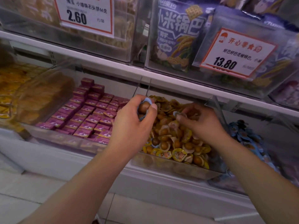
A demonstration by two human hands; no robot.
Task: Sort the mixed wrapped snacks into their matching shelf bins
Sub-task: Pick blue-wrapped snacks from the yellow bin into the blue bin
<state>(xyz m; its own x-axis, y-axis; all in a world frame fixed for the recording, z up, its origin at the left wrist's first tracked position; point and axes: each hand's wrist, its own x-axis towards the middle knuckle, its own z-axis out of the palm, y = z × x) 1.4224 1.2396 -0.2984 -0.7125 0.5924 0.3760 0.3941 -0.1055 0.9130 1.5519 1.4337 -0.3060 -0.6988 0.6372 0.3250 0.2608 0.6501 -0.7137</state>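
Tags (85,15) "2.60" and "13.80" above blue-wrapped snacks (144,107)

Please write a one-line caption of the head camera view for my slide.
Left hand holds blue-wrapped snacks while right hand picks another from the yellow-wrapped snack bin.

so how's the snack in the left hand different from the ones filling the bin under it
The blue-edged snacks have pale blue wrapper rims; the yellow-edged snacks have yellow ones. The blue-edged ones are gripped in the left hand, above the bin; the yellow-edged lie heaped in it. Both show round brown centres.
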